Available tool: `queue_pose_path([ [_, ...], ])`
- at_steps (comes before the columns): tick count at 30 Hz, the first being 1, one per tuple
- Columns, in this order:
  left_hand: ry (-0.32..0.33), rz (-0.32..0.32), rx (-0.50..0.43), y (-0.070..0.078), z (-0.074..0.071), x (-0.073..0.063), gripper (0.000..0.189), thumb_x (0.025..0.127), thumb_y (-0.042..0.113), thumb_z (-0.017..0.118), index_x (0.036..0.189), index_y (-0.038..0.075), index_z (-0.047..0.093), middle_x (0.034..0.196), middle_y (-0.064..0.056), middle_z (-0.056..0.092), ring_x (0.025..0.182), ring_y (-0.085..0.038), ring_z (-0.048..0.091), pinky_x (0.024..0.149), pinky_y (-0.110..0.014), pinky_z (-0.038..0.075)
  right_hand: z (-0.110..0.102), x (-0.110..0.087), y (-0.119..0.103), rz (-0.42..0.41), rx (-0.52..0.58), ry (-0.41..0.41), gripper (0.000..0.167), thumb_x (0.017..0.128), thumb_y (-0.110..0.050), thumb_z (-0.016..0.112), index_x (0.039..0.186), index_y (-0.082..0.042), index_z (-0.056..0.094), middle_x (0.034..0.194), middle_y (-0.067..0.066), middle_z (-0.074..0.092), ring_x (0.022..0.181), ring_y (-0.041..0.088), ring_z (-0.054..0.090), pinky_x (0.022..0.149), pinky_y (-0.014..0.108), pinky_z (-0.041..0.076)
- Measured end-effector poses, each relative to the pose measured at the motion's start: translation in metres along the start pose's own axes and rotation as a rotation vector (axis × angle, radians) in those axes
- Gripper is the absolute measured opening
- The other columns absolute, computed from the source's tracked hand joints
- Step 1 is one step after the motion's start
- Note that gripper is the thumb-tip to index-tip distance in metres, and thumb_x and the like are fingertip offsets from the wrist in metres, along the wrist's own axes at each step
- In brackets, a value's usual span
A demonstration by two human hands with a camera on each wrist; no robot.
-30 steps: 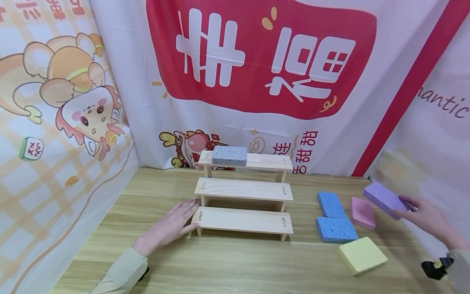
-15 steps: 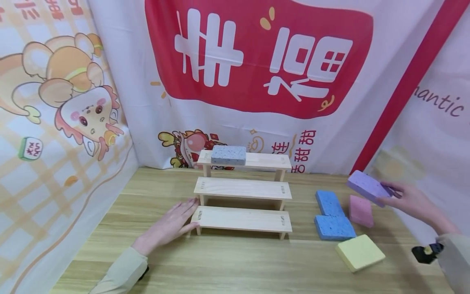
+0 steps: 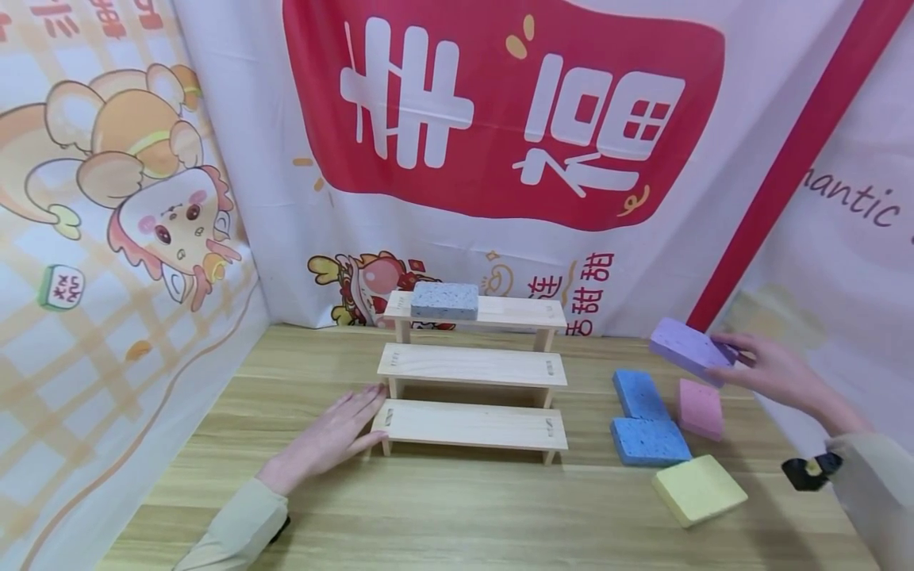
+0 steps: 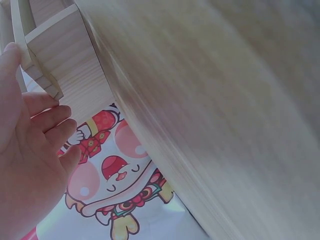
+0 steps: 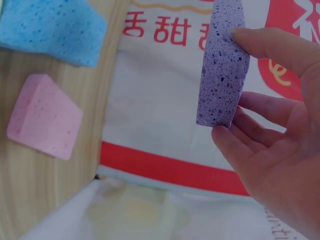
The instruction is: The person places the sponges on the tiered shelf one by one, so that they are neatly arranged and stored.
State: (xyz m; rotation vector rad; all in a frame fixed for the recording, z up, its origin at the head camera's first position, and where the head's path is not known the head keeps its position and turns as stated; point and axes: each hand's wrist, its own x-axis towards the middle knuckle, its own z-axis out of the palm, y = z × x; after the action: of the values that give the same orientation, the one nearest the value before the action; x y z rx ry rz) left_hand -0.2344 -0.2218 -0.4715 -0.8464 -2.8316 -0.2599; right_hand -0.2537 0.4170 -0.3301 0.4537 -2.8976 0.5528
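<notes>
A purple sponge (image 3: 687, 349) is pinched at its right end between the thumb and fingers of my right hand (image 3: 781, 381), held above the table. Small holes cover the sponge's side in the right wrist view. My left hand (image 3: 332, 436) rests at the left side of a three-step wooden rack (image 3: 471, 366), its fingers touching the rack's edge. In the left wrist view those fingers lie against the wooden end pieces (image 4: 45, 75). A grey-blue sponge (image 3: 445, 301) lies on the rack's top step, left of centre. The middle and bottom steps are bare.
Right of the rack, two blue sponges (image 3: 651, 442) lie touching on the table (image 3: 500, 515). Beside them are a pink sponge (image 3: 700, 408) and a yellow sponge (image 3: 700, 489). A printed cloth (image 3: 500, 119) hangs behind the table, with more cloth at both sides.
My right hand has moved left and upward with the purple sponge, away from over the pink sponge's right side. My left hand stays at the rack.
</notes>
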Motion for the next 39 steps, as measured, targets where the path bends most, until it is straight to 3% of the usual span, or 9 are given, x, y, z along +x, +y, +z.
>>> queue_pose_path([
  [4,-0.007,-0.001,0.011,0.0,-0.001,0.0,0.074,0.1,0.05,0.05,0.151,-0.001,0.035,0.159,-0.019,0.034,0.147,-0.034,0.037,0.123,-0.053,0.03,-0.001,0.006,-0.009,0.005,0.0,-0.025,0.069,0.086,-0.032,0.076,0.138,0.006,0.052,0.131,0.034,0.056,0.114,0.051,0.055,0.083,0.038,0.058],
  [7,-0.007,-0.001,0.016,0.0,-0.001,0.0,0.074,0.1,0.05,0.05,0.151,-0.001,0.035,0.159,-0.019,0.034,0.147,-0.034,0.037,0.123,-0.052,0.029,-0.002,0.011,-0.015,0.005,0.0,-0.043,0.072,0.085,-0.034,0.075,0.14,0.005,0.049,0.131,0.033,0.055,0.115,0.051,0.054,0.084,0.057,0.057],
  [9,-0.002,0.003,0.018,0.001,-0.002,0.0,0.074,0.1,0.05,0.05,0.151,-0.001,0.035,0.158,-0.02,0.035,0.147,-0.034,0.037,0.123,-0.052,0.029,-0.002,0.014,-0.019,0.003,0.004,-0.052,0.073,0.085,-0.034,0.076,0.141,0.005,0.049,0.132,0.033,0.054,0.116,0.051,0.053,0.086,0.062,0.056],
  [17,0.001,0.008,0.032,0.0,-0.002,-0.001,0.074,0.1,0.05,0.05,0.151,-0.001,0.036,0.158,-0.02,0.035,0.147,-0.034,0.037,0.123,-0.052,0.029,-0.004,0.027,-0.039,-0.017,0.01,-0.072,0.072,0.085,-0.035,0.076,0.141,0.001,0.049,0.134,0.03,0.053,0.116,0.048,0.054,0.09,0.067,0.053],
  [22,0.002,0.006,0.031,0.0,-0.002,-0.001,0.074,0.1,0.05,0.051,0.151,-0.001,0.036,0.158,-0.02,0.035,0.147,-0.034,0.037,0.123,-0.051,0.029,-0.005,0.034,-0.051,-0.027,0.02,-0.07,0.075,0.083,-0.037,0.078,0.143,-0.002,0.049,0.129,0.022,0.056,0.108,0.035,0.056,0.083,0.048,0.058],
  [27,-0.012,0.003,0.026,0.0,-0.001,-0.001,0.074,0.1,0.051,0.049,0.151,0.0,0.035,0.159,-0.019,0.033,0.147,-0.034,0.036,0.123,-0.05,0.028,-0.004,0.04,-0.059,-0.032,0.042,-0.08,0.077,0.081,-0.039,0.081,0.142,-0.004,0.05,0.125,0.017,0.058,0.105,0.031,0.056,0.079,0.03,0.054],
  [32,-0.012,-0.003,0.014,0.001,-0.001,-0.001,0.074,0.1,0.051,0.049,0.151,0.0,0.035,0.16,-0.017,0.031,0.148,-0.034,0.036,0.124,-0.05,0.027,-0.003,0.044,-0.067,-0.04,0.044,-0.081,0.077,0.08,-0.039,0.081,0.143,-0.006,0.05,0.128,0.018,0.058,0.105,0.03,0.056,0.08,0.036,0.058],
  [39,-0.001,0.001,0.016,0.001,-0.001,-0.002,0.074,0.1,0.051,0.05,0.151,-0.001,0.036,0.159,-0.018,0.032,0.147,-0.034,0.037,0.123,-0.052,0.029,-0.003,0.055,-0.077,-0.06,0.083,-0.093,0.076,0.082,-0.037,0.079,0.145,-0.007,0.048,0.141,0.022,0.052,0.119,0.037,0.053,0.092,0.061,0.056],
])
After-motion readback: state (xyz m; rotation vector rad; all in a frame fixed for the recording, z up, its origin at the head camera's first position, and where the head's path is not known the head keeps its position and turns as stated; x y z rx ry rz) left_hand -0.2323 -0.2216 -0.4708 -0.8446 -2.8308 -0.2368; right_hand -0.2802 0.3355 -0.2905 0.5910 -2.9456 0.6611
